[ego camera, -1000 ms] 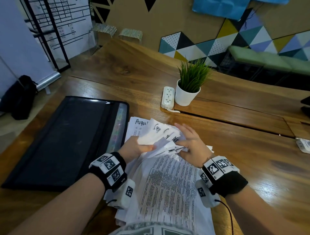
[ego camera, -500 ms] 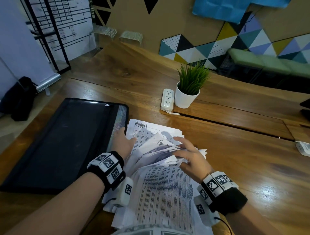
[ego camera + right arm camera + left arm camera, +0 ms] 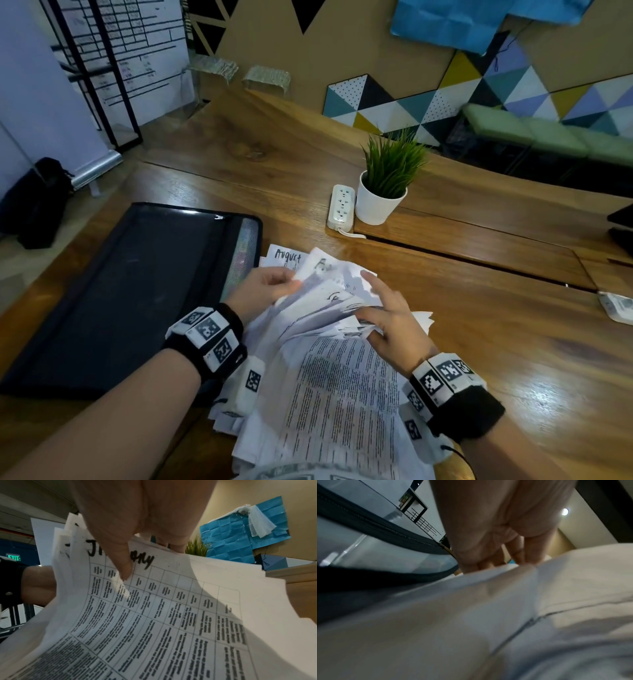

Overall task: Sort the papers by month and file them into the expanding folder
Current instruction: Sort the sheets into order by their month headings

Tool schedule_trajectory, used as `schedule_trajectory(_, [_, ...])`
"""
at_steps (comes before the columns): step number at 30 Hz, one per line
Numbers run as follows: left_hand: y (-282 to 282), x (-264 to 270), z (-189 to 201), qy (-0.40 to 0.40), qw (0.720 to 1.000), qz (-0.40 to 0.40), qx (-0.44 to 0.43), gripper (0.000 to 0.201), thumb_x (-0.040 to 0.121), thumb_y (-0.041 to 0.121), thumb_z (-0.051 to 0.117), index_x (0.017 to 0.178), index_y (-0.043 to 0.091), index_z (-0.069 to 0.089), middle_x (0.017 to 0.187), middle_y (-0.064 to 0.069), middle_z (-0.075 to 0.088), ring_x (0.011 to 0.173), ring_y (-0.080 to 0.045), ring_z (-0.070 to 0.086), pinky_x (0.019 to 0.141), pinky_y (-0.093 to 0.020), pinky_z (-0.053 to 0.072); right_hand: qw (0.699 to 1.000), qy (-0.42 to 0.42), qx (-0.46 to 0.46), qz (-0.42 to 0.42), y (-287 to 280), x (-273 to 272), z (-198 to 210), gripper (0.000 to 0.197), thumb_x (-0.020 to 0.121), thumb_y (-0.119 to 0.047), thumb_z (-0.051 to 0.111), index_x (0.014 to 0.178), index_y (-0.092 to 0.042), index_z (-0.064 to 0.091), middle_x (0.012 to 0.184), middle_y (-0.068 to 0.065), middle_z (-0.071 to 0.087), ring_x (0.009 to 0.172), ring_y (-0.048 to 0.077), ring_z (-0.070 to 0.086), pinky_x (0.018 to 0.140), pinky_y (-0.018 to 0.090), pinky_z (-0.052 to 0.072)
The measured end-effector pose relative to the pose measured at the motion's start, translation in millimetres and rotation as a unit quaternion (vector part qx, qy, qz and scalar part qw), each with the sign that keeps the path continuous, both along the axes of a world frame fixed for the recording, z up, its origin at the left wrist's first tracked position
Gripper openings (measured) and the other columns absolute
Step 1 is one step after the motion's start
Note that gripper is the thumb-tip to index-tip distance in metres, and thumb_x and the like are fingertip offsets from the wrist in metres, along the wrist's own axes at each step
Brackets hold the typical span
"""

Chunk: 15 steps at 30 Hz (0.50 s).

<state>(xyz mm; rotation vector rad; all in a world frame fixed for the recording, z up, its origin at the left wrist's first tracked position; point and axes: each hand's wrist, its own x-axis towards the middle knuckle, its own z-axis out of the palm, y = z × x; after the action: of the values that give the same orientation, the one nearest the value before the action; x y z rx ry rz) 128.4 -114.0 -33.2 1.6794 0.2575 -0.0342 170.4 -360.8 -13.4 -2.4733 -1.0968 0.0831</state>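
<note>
A loose stack of printed papers [image 3: 335, 394] lies on the wooden table in front of me, its far ends fanned upward. The bottom sheet reads "August" [image 3: 287, 255]. My left hand [image 3: 270, 287] pinches the left edge of a lifted sheet, thumb on top; its fingers [image 3: 518, 550] curl behind the paper edge [image 3: 505, 615]. My right hand [image 3: 387, 318] holds the fanned far ends. In the right wrist view its thumb [image 3: 123, 563] presses on a table sheet headed "January" [image 3: 154, 608], the other fingers behind it. The black expanding folder [image 3: 120, 291] lies flat to the left, beside the papers.
A potted green plant [image 3: 383, 195] and a white power strip [image 3: 340, 207] stand beyond the papers. A small white object [image 3: 616, 306] and a dark object [image 3: 621, 226] sit at the table's right edge. A black bag [image 3: 37, 202] is on the floor at left.
My left hand left the papers' left edge by the folder and now lifts a sheet. My right hand keeps leafing through the far ends, which stand fanned higher.
</note>
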Motion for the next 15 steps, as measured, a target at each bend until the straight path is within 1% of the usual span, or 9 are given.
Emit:
schedule_trajectory(2, [-9.1,-9.0,6.9,0.012,0.997,-0.082,0.008,0.013,0.089,-0.004,0.056,0.092,-0.005,0.068,0.073,-0.004,0.064,0.065,-0.006,0.055,0.063,-0.015,0.044,0.999,-0.037,-0.022,0.015,1.3,3.7,0.1,0.044,0.062,0.005,0.071,0.090,-0.027,0.065,0.148,0.001,0.025,0.134,0.034,0.028,0.102,0.043,0.026])
schedule_trajectory(3, [-13.1,-11.4,7.9,0.017,0.993,-0.117,0.021,0.015,0.090,-0.002,0.054,0.092,-0.003,0.070,0.073,-0.004,0.063,0.064,-0.005,0.054,0.062,-0.015,0.044,0.998,-0.048,-0.034,0.031,1.4,5.8,-0.8,0.047,0.059,0.004,0.073,0.090,-0.030,0.064,0.146,0.002,0.033,0.134,0.035,0.030,0.102,0.049,0.026])
schedule_trajectory(5, [-17.5,-15.0,6.8,0.034,0.987,-0.154,0.007,0.024,0.094,0.007,0.053,0.081,0.012,0.073,0.067,0.002,0.061,0.060,-0.003,0.053,0.063,-0.016,0.043,0.998,-0.037,-0.039,0.045,1.8,9.3,-1.2,0.048,0.057,0.003,0.076,0.092,-0.027,0.066,0.130,0.007,0.055,0.124,0.032,0.047,0.099,0.061,0.031])
schedule_trajectory(6, [-18.1,-15.5,5.3,0.043,0.988,-0.148,-0.018,0.027,0.095,0.014,0.052,0.078,0.018,0.073,0.068,0.005,0.063,0.063,-0.003,0.056,0.067,-0.016,0.043,0.998,-0.024,-0.034,0.042,2.0,9.7,0.2,0.044,0.059,0.002,0.075,0.094,-0.025,0.067,0.120,0.008,0.061,0.116,0.029,0.055,0.097,0.062,0.034])
schedule_trajectory(9, [-11.1,-7.9,-12.9,0.005,1.000,-0.012,0.023,0.015,0.094,0.022,0.056,0.097,0.020,0.071,0.104,0.004,0.070,0.104,-0.013,0.061,0.093,-0.027,0.044,0.999,-0.028,-0.018,0.042,-1.2,6.2,0.2,0.040,0.059,0.004,0.072,0.091,-0.021,0.067,0.109,0.007,0.063,0.099,0.026,0.064,0.090,0.044,0.046])
schedule_trajectory(11, [-1.8,1.9,-23.9,0.024,0.991,0.101,0.087,0.026,0.092,0.015,0.061,0.116,0.005,0.061,0.126,-0.013,0.059,0.121,-0.028,0.052,0.102,-0.037,0.039,0.999,0.001,-0.001,0.034,-3.9,1.6,-2.4,0.039,0.063,0.005,0.067,0.091,-0.022,0.066,0.117,0.006,0.058,0.100,0.027,0.062,0.088,0.035,0.048])
schedule_trajectory(13, [8.4,10.8,-35.5,0.088,0.978,0.111,0.152,0.040,0.091,0.014,0.062,0.120,-0.012,0.051,0.124,-0.032,0.053,0.117,-0.043,0.050,0.099,-0.049,0.038,1.000,0.015,0.016,0.018,-6.7,-1.4,-7.6,0.039,0.067,0.004,0.060,0.093,-0.024,0.064,0.127,0.006,0.049,0.102,0.025,0.060,0.087,0.034,0.050])
schedule_trajectory(14, [11.8,13.7,-39.6,0.112,0.976,0.106,0.152,0.040,0.088,0.016,0.064,0.116,-0.010,0.051,0.115,-0.033,0.056,0.110,-0.045,0.053,0.097,-0.051,0.040,1.000,0.016,0.018,0.016,-7.4,-2.7,-9.4,0.039,0.067,0.004,0.057,0.093,-0.025,0.063,0.130,0.005,0.045,0.100,0.022,0.060,0.086,0.032,0.050])
schedule_trajectory(15, [14.1,14.8,-42.4,0.119,0.978,0.102,0.140,0.037,0.086,0.020,0.065,0.112,-0.005,0.053,0.106,-0.027,0.061,0.103,-0.040,0.059,0.094,-0.050,0.044,1.000,0.018,0.019,0.017,-8.1,-3.7,-10.6,0.039,0.067,0.003,0.055,0.094,-0.025,0.063,0.132,0.003,0.041,0.098,0.019,0.061,0.087,0.029,0.049])
